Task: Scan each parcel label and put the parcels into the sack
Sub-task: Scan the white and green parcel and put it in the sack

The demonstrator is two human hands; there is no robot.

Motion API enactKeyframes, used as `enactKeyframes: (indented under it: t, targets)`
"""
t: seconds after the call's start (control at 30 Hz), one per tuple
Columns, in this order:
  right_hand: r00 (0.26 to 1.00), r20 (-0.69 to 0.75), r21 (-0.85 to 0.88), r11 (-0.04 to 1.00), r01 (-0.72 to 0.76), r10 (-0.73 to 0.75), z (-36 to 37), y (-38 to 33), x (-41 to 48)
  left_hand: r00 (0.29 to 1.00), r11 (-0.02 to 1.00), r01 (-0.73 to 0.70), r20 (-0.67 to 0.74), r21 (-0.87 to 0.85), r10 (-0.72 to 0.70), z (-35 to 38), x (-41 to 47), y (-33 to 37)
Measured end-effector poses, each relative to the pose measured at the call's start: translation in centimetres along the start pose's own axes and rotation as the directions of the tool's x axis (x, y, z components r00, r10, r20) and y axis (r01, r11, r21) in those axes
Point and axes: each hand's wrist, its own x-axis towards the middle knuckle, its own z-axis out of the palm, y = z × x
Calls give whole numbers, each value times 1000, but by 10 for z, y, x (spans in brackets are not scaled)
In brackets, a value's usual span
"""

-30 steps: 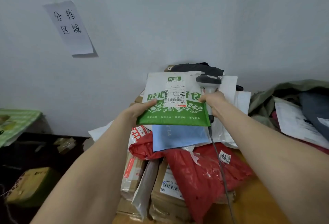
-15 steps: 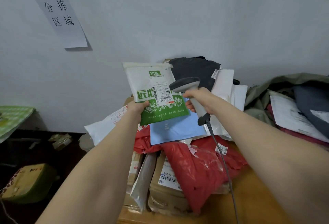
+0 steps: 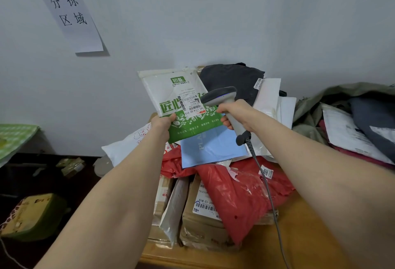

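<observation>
Head view — looking down, close over table (image 3: 299, 236).

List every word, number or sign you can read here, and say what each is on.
"分拣 区域": paper sign on the wall.
"初备" and "匠心": green and white parcel in the left hand.
"L714-00 015": shipping label on that parcel; its fine print is too small.
"PLA": blue parcel.
"2001": tag on the red bag.
"02-12-815": cardboard box label; the start is hidden.

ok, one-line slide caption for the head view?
Left hand holds a green-and-white parcel while right hand aims the scanner at its label.
</observation>
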Motion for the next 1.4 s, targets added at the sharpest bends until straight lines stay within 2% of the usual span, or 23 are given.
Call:
enactKeyframes:
  t: [0.43,0.67,0.9,1.1,1.27,1.4]
  targets:
    - [999,-20,-37,999,-36,35,-17,-5,11,999,1000,9,46,13,-10,0,8,1]
    - [996,39,57,995,-79,77,-42,8,30,997,1000,-10,72,-9,11,18,4,-7]
    - [970,239,162,984,-75,35,-97,14,45,998,996,-55,-11,-70,55,61,-31,-18]
    - [972,236,253,965,-72,10,-162,28,44,994,994,-74,-89,-81,66,108,-80,-40]
    - [966,251,320,936,-145,63,-202,40,33,992,990,-110,-67,-89,104,131,-116,-51]
    - [972,229,347,928,-134,54,-223,48,17,992,991,-114,-59,-75,110,145,-144,-58]
